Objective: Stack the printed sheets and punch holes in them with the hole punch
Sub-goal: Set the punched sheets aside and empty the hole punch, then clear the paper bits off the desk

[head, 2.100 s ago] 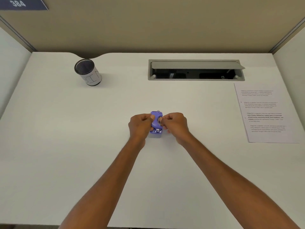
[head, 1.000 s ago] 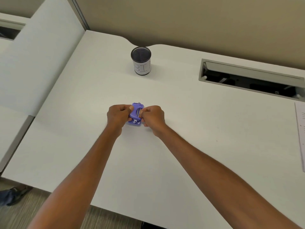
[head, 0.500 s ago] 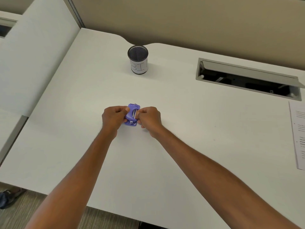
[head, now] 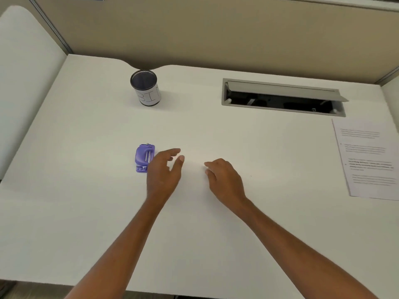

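Note:
A small purple hole punch [head: 144,157] lies on the white desk [head: 86,212], left of centre. My left hand [head: 165,171] hovers just right of it, fingers spread, holding nothing and covering the punch's right edge. Further right, my right hand [head: 223,178] is apart from the punch, fingers loosely curled and empty. The printed sheets [head: 367,158] lie flat at the desk's right edge, far from both hands and partly cut off by the frame.
A black mesh cup [head: 145,87] with a paper label stands at the back left. An open cable tray [head: 282,98] is sunk into the desk at the back right. Partition walls [head: 26,83] enclose the desk on the left and behind.
Both hands have let go of the hole punch and moved right. The punch now rests alone on the desk. The view has swung right, showing more of the sheets.

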Demonstrator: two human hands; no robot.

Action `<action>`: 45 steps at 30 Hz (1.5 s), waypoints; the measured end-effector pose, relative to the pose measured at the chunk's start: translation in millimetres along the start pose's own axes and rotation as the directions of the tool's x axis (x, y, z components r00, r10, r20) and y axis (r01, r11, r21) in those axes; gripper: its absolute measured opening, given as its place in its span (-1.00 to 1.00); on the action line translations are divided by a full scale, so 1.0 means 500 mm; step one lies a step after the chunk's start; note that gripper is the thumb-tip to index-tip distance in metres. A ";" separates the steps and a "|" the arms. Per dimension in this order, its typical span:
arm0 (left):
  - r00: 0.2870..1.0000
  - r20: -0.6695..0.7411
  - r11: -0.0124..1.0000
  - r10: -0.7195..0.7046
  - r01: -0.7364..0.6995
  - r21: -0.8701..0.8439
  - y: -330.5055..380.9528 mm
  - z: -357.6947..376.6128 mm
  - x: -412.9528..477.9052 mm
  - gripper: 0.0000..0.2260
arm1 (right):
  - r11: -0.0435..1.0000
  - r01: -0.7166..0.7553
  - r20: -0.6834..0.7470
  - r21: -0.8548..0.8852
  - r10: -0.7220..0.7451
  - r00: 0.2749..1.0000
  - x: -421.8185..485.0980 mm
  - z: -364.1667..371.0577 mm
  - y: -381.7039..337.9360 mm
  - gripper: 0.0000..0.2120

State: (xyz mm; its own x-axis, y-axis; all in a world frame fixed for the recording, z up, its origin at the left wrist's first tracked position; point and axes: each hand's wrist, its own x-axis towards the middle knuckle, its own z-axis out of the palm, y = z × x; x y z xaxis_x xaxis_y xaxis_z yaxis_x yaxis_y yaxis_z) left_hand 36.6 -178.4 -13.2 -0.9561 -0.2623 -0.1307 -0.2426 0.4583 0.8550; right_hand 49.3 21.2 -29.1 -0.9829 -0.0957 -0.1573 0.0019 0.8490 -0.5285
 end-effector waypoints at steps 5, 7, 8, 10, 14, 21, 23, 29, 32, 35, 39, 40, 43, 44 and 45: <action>0.919 0.357 0.942 0.165 -0.254 0.219 0.009 0.106 -0.062 -0.61 | 0.977 -0.001 -0.182 -0.211 -0.038 0.983 -0.100 -0.030 0.135 -0.73; 0.860 0.458 0.866 0.224 -0.392 0.311 0.008 0.143 -0.080 -0.53 | 0.961 -0.025 -0.222 -0.276 -0.038 0.974 -0.129 -0.033 0.182 -0.70; 0.833 0.499 0.823 0.240 -0.447 0.350 0.007 0.161 -0.087 -0.48 | 0.954 -0.041 -0.233 -0.297 -0.031 0.972 -0.140 -0.035 0.204 -0.68; 0.783 0.573 0.731 0.244 -0.536 0.422 0.003 0.194 -0.099 -0.38 | 0.942 -0.065 -0.248 -0.330 -0.020 0.968 -0.154 -0.038 0.238 -0.64; 0.703 0.681 0.580 0.204 -0.647 0.495 -0.002 0.244 -0.109 -0.25 | 0.920 -0.073 -0.252 -0.385 -0.028 0.967 -0.159 -0.043 0.266 -0.59; 0.675 0.702 0.547 0.227 -0.685 0.482 -0.005 0.276 -0.105 -0.19 | 0.903 -0.080 -0.235 -0.423 -0.024 0.972 -0.144 -0.052 0.265 -0.55; 0.666 0.708 0.549 0.234 -0.692 0.469 -0.005 0.280 -0.098 -0.18 | 0.898 -0.092 -0.233 -0.430 -0.011 0.973 -0.133 -0.054 0.265 -0.55; 0.633 0.732 0.547 0.253 -0.717 0.432 0.003 0.291 -0.065 -0.12 | 0.895 -0.110 -0.232 -0.433 0.007 0.973 -0.098 -0.069 0.269 -0.53; 0.622 0.741 0.554 0.252 -0.720 0.417 0.014 0.303 -0.044 -0.08 | 0.902 -0.111 -0.245 -0.418 0.006 0.969 -0.098 -0.070 0.268 -0.56; 0.615 0.748 0.567 0.250 -0.719 0.402 0.031 0.319 -0.021 -0.02 | 0.916 -0.098 -0.271 -0.389 -0.012 0.963 -0.109 -0.065 0.269 -0.60; 0.578 0.779 0.545 0.243 -0.746 0.383 0.049 0.334 0.009 0.06 | 0.917 -0.094 -0.274 -0.388 -0.017 0.962 -0.110 -0.064 0.272 -0.63; 0.573 0.783 0.536 0.240 -0.751 0.386 0.051 0.336 0.013 0.07 | 0.918 -0.099 -0.274 -0.384 -0.011 0.962 -0.107 -0.066 0.273 -0.63; 0.566 0.789 0.530 0.240 -0.757 0.382 0.051 0.338 0.018 0.06 | 0.917 -0.105 -0.270 -0.384 -0.003 0.963 -0.096 -0.072 0.273 -0.62; 0.563 0.790 0.532 0.242 -0.758 0.378 0.051 0.337 0.018 0.05 | 0.917 -0.105 -0.267 -0.385 -0.001 0.964 -0.093 -0.074 0.272 -0.62; 0.561 0.791 0.534 0.244 -0.758 0.373 0.050 0.337 0.016 0.04 | 0.916 -0.106 -0.265 -0.386 0.000 0.964 -0.091 -0.076 0.272 -0.62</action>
State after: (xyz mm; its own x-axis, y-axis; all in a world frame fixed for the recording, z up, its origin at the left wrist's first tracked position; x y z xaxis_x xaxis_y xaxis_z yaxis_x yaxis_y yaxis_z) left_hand -5.1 -26.1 -77.2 -0.7258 0.6361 -0.2617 0.5340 0.7609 0.3686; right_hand 87.2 160.9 -62.2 -0.9966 0.0449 0.0691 0.0345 0.9887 -0.1457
